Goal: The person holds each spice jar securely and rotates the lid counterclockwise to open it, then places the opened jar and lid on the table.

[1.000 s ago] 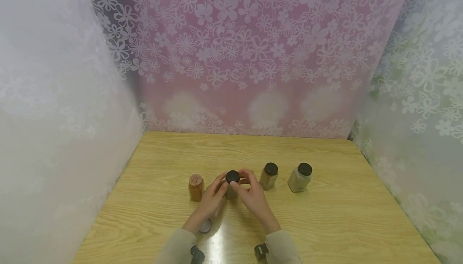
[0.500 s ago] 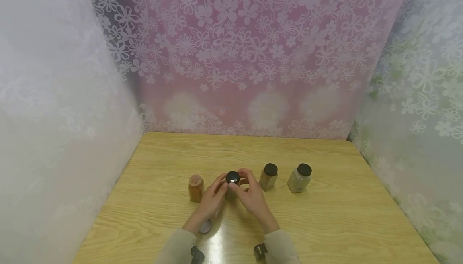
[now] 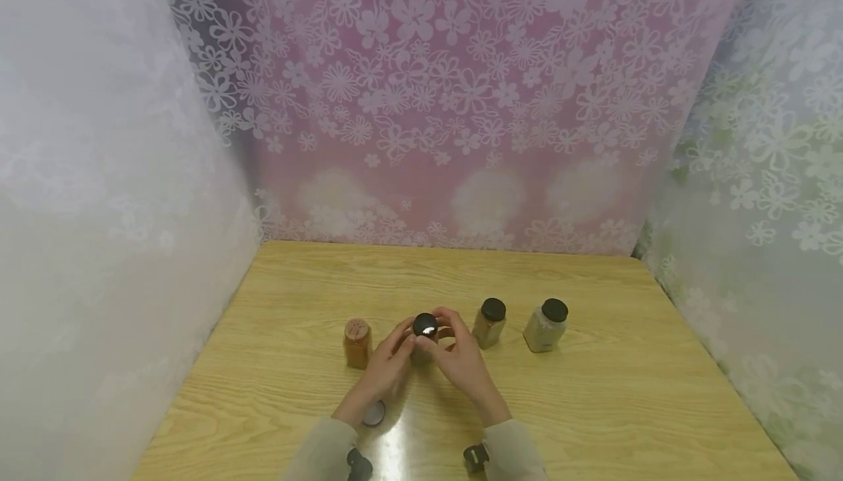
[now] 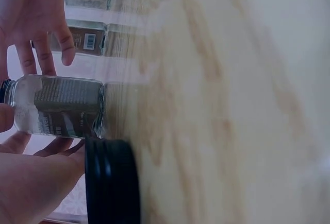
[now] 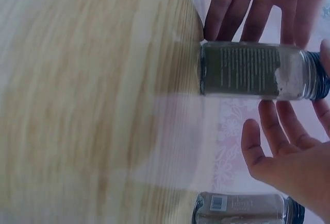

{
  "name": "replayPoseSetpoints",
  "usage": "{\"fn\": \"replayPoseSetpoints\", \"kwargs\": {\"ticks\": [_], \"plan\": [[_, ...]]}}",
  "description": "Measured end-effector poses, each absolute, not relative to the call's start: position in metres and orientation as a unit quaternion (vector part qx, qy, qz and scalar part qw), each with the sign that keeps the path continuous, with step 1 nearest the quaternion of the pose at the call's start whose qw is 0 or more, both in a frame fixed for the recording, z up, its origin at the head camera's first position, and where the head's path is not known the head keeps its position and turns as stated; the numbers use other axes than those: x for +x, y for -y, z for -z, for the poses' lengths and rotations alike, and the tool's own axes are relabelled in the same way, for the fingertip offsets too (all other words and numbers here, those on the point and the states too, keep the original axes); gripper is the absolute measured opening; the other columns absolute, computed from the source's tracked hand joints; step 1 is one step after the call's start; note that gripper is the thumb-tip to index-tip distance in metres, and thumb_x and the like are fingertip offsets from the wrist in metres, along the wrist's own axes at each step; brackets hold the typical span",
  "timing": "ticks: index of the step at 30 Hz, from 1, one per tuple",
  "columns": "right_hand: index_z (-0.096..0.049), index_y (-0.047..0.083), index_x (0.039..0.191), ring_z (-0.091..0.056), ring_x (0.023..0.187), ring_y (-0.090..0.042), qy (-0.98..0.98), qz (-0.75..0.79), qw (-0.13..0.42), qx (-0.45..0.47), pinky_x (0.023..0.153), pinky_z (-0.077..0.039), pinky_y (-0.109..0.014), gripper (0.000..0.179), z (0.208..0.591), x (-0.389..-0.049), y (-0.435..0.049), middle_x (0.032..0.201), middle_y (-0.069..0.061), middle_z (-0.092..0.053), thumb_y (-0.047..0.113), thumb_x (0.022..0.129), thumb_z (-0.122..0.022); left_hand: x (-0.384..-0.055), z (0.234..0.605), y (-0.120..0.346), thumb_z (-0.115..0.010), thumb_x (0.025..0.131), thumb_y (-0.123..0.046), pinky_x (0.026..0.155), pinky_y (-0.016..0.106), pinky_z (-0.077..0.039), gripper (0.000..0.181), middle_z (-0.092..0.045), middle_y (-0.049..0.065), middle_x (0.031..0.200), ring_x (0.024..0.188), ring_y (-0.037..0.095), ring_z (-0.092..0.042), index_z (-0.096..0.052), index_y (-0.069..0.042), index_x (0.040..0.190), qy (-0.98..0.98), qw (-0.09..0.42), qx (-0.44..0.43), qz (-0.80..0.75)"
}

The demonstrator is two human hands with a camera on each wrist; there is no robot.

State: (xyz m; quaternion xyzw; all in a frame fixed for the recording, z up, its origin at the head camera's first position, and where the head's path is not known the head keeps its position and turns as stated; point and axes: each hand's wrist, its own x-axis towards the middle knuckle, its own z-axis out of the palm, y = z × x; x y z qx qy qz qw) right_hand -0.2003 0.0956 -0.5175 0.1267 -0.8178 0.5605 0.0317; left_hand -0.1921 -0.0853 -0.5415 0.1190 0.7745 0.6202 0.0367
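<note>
Little has moved since half a second ago: the black cap [image 3: 425, 325] at lower centre of the frame has slid a touch right and down, the right thumb with it. Going left to right, the orange jar [image 3: 358, 347], left of lower centre, stands with its lid off and a holed top showing, so that one looks done. Below it, toward the bottom, the loose lid [image 3: 374, 414] lies on the worktop [image 3: 593, 415]. Next comes the left hand [image 3: 387, 365], its grip curled about the middle jar [image 4: 62, 105], which stands upright at lower centre. On that jar's other side, the right hand [image 3: 459, 356] pinches the black cap between thumb and fingers — whether it is loosened yet, I cannot tell. Further right, the brown jar [image 3: 488, 331] and the pale jar [image 3: 545, 331] stand capped and untouched — so by my reading one jar is done, one in hand, two left.
</note>
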Motion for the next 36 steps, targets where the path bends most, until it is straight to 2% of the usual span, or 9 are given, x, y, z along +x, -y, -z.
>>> {"fn": "replayPoseSetpoints", "kwargs": {"ticks": [3, 10, 17, 22, 26, 30, 36], "plan": [[-0.056, 0.017, 0.141, -0.061, 0.111, -0.026, 0.819, -0.558, 0.036, 0.125, 0.082, -0.047, -0.031, 0.052, 0.5182, -0.2003, -0.0953, 0.135, -0.011, -0.066, 0.030, 0.096, -0.079, -0.1926, 0.5418, 0.0844, -0.048, 0.114, -0.026, 0.116, 0.072, -0.038, 0.051, -0.051, 0.032, 0.154, 0.144, 0.053, -0.047, -0.040, -0.009, 0.161, -0.775, 0.037, 0.123, -0.618], [-0.053, 0.013, 0.148, -0.059, 0.115, -0.028, 0.834, -0.531, 0.047, 0.146, 0.081, -0.046, -0.027, 0.049, 0.5194, -0.1983, -0.0961, 0.139, -0.016, -0.061, 0.028, 0.104, -0.069, -0.1923, 0.5408, 0.0831, -0.047, 0.114, -0.028, 0.116, 0.072, -0.037, 0.054, -0.055, 0.030, 0.151, 0.144, 0.053, -0.048, -0.037, -0.007, 0.163, -0.776, 0.042, 0.131, -0.615], [-0.050, 0.014, 0.157, -0.055, 0.117, -0.027, 0.837, -0.521, 0.030, 0.166, 0.080, -0.045, -0.025, 0.050, 0.5187, -0.1971, -0.0980, 0.135, -0.017, -0.059, 0.024, 0.109, -0.060, -0.1920, 0.5421, 0.0868, -0.043, 0.115, -0.032, 0.118, 0.076, -0.032, 0.056, -0.044, 0.034, 0.159, 0.148, 0.058, -0.039, -0.032, -0.007, 0.165, -0.781, 0.060, 0.138, -0.607], [-0.043, 0.012, 0.155, -0.057, 0.121, -0.028, 0.831, -0.538, 0.014, 0.140, 0.083, -0.046, -0.027, 0.057, 0.5194, -0.1969, -0.0974, 0.142, -0.015, -0.059, 0.031, 0.106, -0.065, -0.1906, 0.5436, 0.0866, -0.043, 0.115, -0.031, 0.117, 0.076, -0.032, 0.055, -0.044, 0.034, 0.158, 0.148, 0.059, -0.039, -0.033, -0.008, 0.165, -0.780, 0.060, 0.135, -0.608], [-0.046, 0.010, 0.146, -0.057, 0.118, -0.027, 0.825, -0.548, 0.016, 0.138, 0.080, -0.047, -0.027, 0.052, 0.5208, -0.1958, -0.0972, 0.142, -0.014, -0.060, 0.032, 0.105, -0.068, -0.1890, 0.5431, 0.0848, -0.043, 0.115, -0.032, 0.119, 0.075, -0.031, 0.055, -0.042, 0.035, 0.159, 0.149, 0.058, -0.037, -0.035, -0.008, 0.164, -0.778, 0.057, 0.125, -0.614], [-0.051, 0.012, 0.150, -0.057, 0.118, -0.027, 0.828, -0.540, 0.018, 0.151, 0.081, -0.046, -0.027, 0.048, 0.5212, -0.1958, -0.0983, 0.141, -0.013, -0.060, 0.029, 0.107, -0.064, -0.1885, 0.5428, 0.0843, -0.043, 0.115, -0.033, 0.119, 0.076, -0.030, 0.055, -0.042, 0.034, 0.161, 0.149, 0.058, -0.036, -0.036, -0.009, 0.164, -0.778, 0.055, 0.119, -0.614], [-0.047, 0.017, 0.157, -0.058, 0.121, -0.028, 0.826, -0.544, 0.017, 0.146, 0.081, -0.047, -0.026, 0.057, 0.5182, -0.1960, -0.0994, 0.139, -0.014, -0.061, 0.028, 0.105, -0.068, -0.1899, 0.5432, 0.0846, -0.039, 0.116, -0.033, 0.119, 0.078, -0.026, 0.054, -0.036, 0.032, 0.165, 0.151, 0.059, -0.032, -0.034, -0.012, 0.165, -0.771, 0.064, 0.123, -0.622]]}}
